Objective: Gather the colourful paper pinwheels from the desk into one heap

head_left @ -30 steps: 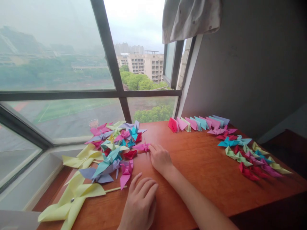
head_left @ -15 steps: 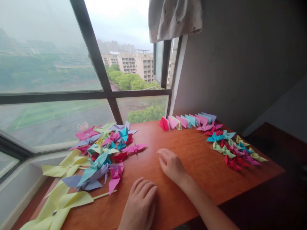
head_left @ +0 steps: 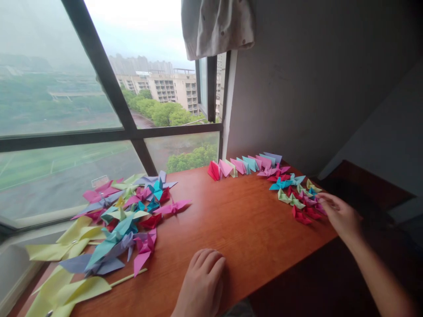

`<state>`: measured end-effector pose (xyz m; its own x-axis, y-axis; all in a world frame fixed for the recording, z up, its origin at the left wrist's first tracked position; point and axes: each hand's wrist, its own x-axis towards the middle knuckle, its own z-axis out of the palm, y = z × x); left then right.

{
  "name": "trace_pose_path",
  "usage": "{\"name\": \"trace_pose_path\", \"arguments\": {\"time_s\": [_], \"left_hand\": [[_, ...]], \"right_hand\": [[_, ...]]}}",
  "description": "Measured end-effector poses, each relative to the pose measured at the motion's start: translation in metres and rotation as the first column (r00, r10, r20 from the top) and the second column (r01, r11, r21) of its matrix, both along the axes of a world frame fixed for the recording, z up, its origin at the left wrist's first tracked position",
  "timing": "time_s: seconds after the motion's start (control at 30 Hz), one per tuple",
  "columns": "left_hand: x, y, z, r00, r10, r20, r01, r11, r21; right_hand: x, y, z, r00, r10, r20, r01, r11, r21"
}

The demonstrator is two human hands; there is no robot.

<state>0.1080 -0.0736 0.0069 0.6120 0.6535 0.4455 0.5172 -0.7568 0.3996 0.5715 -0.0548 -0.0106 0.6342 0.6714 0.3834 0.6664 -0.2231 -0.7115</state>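
Yellow pinwheels (head_left: 84,290) and jumbled paper cranes (head_left: 173,207) crowd the wooden table's (head_left: 218,215) left edge; folded triangles (head_left: 253,163) line its far edge, small folded shapes (head_left: 301,216) its right.

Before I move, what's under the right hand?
A purple folded paper shows partly beside the right hand, with a yellow folded paper farther back. Whatever lies directly under the hand is covered; I can't tell whether anything is held.

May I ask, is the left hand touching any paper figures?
No, the left hand lies on the table, apart from the paper figures.
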Motion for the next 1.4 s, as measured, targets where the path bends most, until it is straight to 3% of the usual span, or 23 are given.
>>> {"name": "trace_pose_path", "arguments": {"time_s": [0.17, 0.4, 0.73, 1.03, 1.23, 1.4], "left_hand": [[0.045, -0.002, -0.002, 0.999, -0.050, 0.018, 0.052, 0.989, -0.136], [0.110, 0.010, -0.003, 0.991, -0.117, -0.061, 0.097, 0.961, -0.260], [0.133, 0.027, -0.002, 0.982, -0.146, -0.116, 0.110, 0.957, -0.270], [0.134, 0.028, -0.001, 0.985, -0.140, -0.104, 0.108, 0.958, -0.265], [0.137, 0.033, -0.003, 0.984, -0.147, -0.106, 0.114, 0.957, -0.265], [0.157, 0.042, -0.013, 0.988, -0.119, -0.097, 0.093, 0.966, -0.242]], "right_hand": [[0.078, 0.000, -0.013, 0.975, -0.031, -0.221, 0.009, 0.995, -0.099], [0.118, 0.019, -0.025, 0.969, 0.011, -0.247, -0.027, 0.998, -0.062], [0.130, 0.018, -0.038, 0.934, -0.003, -0.357, 0.005, 1.000, 0.005], [0.129, 0.023, -0.031, 0.910, 0.023, -0.413, -0.045, 0.998, -0.042], [0.127, 0.038, -0.020, 0.904, 0.105, -0.416, -0.149, 0.986, -0.076], [0.125, 0.050, -0.018, 0.887, 0.186, -0.422, -0.256, 0.960, -0.115]]}}
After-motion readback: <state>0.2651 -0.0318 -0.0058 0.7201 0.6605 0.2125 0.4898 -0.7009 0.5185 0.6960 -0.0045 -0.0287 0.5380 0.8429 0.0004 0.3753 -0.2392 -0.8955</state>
